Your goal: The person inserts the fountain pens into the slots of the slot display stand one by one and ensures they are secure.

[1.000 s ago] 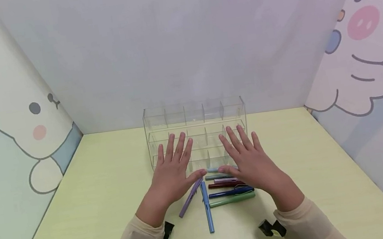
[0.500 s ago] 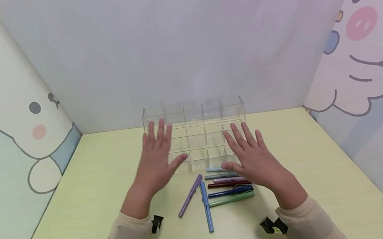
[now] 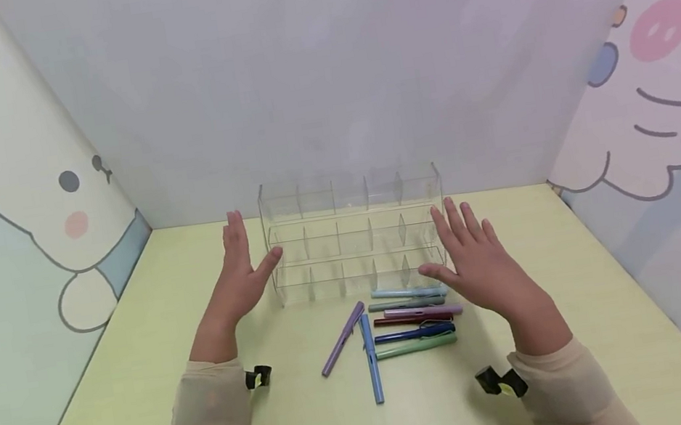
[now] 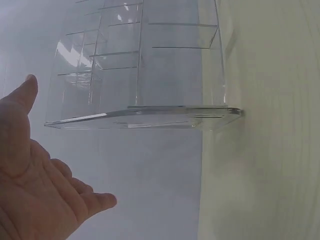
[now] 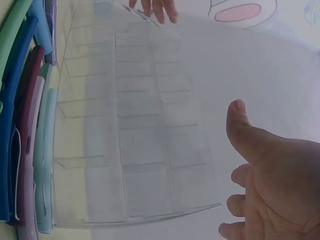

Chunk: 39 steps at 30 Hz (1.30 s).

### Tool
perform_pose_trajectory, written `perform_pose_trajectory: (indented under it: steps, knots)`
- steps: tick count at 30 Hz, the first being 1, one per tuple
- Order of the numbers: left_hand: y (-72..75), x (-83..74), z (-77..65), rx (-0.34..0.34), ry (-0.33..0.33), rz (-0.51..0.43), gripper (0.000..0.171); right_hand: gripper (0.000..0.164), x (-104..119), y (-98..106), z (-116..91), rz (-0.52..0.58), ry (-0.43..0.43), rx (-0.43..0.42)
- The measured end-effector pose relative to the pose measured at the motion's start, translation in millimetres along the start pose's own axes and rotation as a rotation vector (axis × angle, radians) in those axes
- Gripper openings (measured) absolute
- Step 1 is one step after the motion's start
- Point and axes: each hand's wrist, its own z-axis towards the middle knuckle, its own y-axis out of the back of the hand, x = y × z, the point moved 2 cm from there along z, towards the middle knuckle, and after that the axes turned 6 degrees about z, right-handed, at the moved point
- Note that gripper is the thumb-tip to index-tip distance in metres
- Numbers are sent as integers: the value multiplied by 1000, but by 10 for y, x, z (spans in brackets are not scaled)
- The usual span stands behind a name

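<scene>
A clear tiered organizer (image 3: 355,243) with divided compartments stands at the back of the table. Beside its left end is my left hand (image 3: 238,279), thumb spread toward it and nothing held. My right hand (image 3: 480,265) hovers with straight fingers at the organizer's right end, also holding nothing. In front of the organizer lie several capped pens: a purple pen (image 3: 342,339) slanting, a blue pen (image 3: 372,359) pointing toward me, and a stack lying crosswise that includes a green pen (image 3: 416,346), a navy pen (image 3: 414,333) and a light blue pen (image 3: 408,293).
The pale yellow table (image 3: 146,418) meets a grey back wall (image 3: 319,69). Side panels with cartoon animals stand at left and right. Each sleeve carries a small black clip-like piece near the wrist, such as the right black piece (image 3: 501,382).
My left hand has moved left from over the organizer's front to beside its left end, turning edge-on. My right hand has shifted a little right, uncovering more of the pens.
</scene>
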Motion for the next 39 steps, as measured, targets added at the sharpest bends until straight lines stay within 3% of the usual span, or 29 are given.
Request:
perform_pose_trajectory:
  steps: [4,9,11,16,21,29,39]
  knots:
    - [-43,94,33,84,48,-102,97,103,-106,73,-19,67,-65,52]
    - [-105,194,32,181,117,-229,101,107,-273,76,-48,104,-184,203]
    - [-127,217,34,208,124,-280,100,97,-330,42,-33,98,-206,271]
    - [-193,250,52,252,125,-359,91,55,-443,-106,40,125,-201,403]
    - [-261,265,60,291,136,-389,77,33,-499,-321,92,189,-190,485]
    - [-282,258,29,326,143,-388,67,8,-504,-537,145,149,-179,540]
    - [-280,252,24,331,164,-384,66,7,-468,-519,143,140,-115,539]
